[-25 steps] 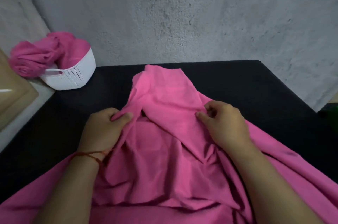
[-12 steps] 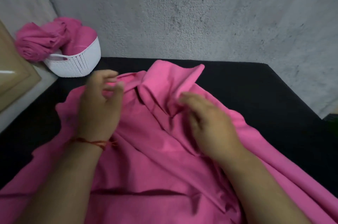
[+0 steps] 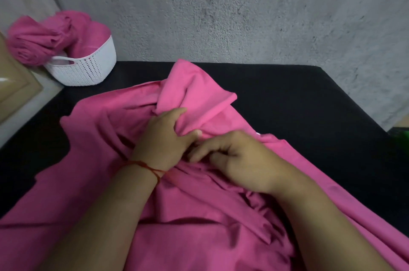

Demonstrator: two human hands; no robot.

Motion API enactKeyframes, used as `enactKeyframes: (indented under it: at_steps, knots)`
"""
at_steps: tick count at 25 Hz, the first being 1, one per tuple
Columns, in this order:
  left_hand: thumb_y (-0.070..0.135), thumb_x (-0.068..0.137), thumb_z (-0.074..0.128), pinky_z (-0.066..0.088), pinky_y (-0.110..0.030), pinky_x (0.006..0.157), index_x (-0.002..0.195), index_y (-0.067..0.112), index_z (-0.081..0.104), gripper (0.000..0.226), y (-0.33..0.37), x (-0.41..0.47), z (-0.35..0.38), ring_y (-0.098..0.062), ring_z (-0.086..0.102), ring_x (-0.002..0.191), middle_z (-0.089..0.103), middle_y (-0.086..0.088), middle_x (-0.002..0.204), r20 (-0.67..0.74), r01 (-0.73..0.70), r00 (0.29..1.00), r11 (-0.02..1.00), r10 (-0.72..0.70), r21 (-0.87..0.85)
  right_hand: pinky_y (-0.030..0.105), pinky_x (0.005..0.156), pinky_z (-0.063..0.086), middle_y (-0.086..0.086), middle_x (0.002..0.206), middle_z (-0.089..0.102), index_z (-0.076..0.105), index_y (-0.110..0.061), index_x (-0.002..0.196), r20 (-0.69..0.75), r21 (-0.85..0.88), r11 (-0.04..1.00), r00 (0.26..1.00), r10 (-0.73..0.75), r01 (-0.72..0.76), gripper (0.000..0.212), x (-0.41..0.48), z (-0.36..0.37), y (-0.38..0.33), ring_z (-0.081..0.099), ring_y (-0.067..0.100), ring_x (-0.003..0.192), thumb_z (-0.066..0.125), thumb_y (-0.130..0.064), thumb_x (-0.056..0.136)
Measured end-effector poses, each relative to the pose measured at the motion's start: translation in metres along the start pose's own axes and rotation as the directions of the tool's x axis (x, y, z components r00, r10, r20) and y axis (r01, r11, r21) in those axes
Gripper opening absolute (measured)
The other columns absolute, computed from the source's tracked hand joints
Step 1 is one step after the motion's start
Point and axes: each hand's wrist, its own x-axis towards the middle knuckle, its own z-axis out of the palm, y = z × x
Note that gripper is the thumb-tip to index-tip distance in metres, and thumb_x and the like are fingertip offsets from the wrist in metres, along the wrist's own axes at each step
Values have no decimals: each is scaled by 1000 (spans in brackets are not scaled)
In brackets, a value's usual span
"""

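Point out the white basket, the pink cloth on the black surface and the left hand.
white basket [image 3: 88, 69]: head view, on its perforated front wall.
pink cloth [image 3: 194, 91]: head view, on the raised fold at its far end.
left hand [image 3: 163, 135]: head view, on the back of the hand.

The pink cloth [image 3: 199, 215] in the middle is a thin, matt fabric, soft, with many loose folds. The black tabletop [image 3: 287, 98] under it looks matt and even. At 10 o'clock the white basket [image 3: 88, 69] is smooth plastic with small holes in its wall. The pink bundle [image 3: 44, 38] in it seems a more fuzzy cloth. At 12 o'clock the grey wall [image 3: 243, 5] is rough, grainy plaster. At 9 o'clock a beige panel [image 3: 13, 89] is glossy.
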Motion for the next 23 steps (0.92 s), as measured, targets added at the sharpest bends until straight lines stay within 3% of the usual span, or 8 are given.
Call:
enactKeyframes:
  at_steps: [2, 4, 6, 9, 13, 18, 21, 23]
  knots:
    - [38, 83, 85, 45, -24, 86, 125, 20, 73, 47, -5, 3, -2, -19, 64, 96, 70, 0, 109, -56, -31, 998, 999, 33, 34, 33, 80, 60, -19, 86, 78, 82, -30, 100, -372, 22, 992, 921, 120, -120, 31, -5, -16, 6, 72, 6, 78, 58, -12, 93]
    - [32, 85, 84, 42, -20, 78, 111, 21, 77, 29, -5, 3, -4, -13, 62, 86, 70, 3, 100, -72, -44, 996, 999, 46, 19, 41, 89, 58, -16, 102, 78, 76, -37, 110, -667, -116, 909, 710, 227, -399, 20, -10, -32, 17, 73, 16, 99, 63, -32, 95]
    - [31, 85, 83, 39, -19, 76, 106, 23, 78, 23, -6, 2, -3, -12, 61, 84, 70, 5, 98, -85, -45, 995, 999, 46, 16, 48, 100, 52, -12, 122, 74, 71, -36, 125, -688, -208, 732, 629, 362, -649, 39, -10, -39, 27, 65, 26, 119, 59, -58, 94]
    - [32, 86, 82, 38, -18, 75, 105, 25, 77, 21, -7, 1, -2, -11, 61, 84, 69, 7, 98, -86, -64, 994, 998, 65, 16, 48, 100, 54, -16, 107, 77, 76, -40, 110, -555, -47, 739, 633, 540, -672, 49, -4, -42, 34, 70, 21, 110, 64, -77, 80]
    - [30, 87, 81, 45, -22, 80, 103, 24, 78, 17, -9, 1, -4, -10, 62, 82, 69, 8, 95, -77, -81, 994, 996, 79, -22, 38, 83, 60, -20, 78, 75, 78, -42, 82, -604, 55, 815, 631, 487, -577, 4, -1, -45, 41, 72, 11, 85, 78, -46, 84]
    - [30, 95, 68, 42, -29, 62, 75, 18, 62, 24, -9, 4, -11, -8, 55, 59, 61, 6, 61, -155, 6, 988, 1000, -9, -18, 34, 74, 53, -11, 79, 73, 74, -31, 83, -678, 112, 842, 579, 453, -527, 8, -5, -64, 56, 68, 16, 77, 75, -31, 91]
    - [38, 89, 56, 58, -39, 69, 74, 14, 63, 29, -21, 15, -26, -19, 69, 60, 71, 0, 62, -143, 229, 954, 949, -263, -215, 30, 64, 47, -1, 82, 76, 72, -24, 85, -718, 258, 834, 481, 503, -488, 15, -13, -82, 60, 63, 21, 67, 68, -11, 91]
    - [36, 83, 50, 58, -39, 73, 76, 14, 66, 27, -27, 16, -32, -20, 71, 66, 73, 1, 65, -160, 271, 941, 947, -298, -170, 27, 57, 43, 2, 85, 78, 75, -22, 87, -717, 295, 834, 469, 516, -467, 37, -17, -88, 60, 60, 20, 60, 51, 5, 85]
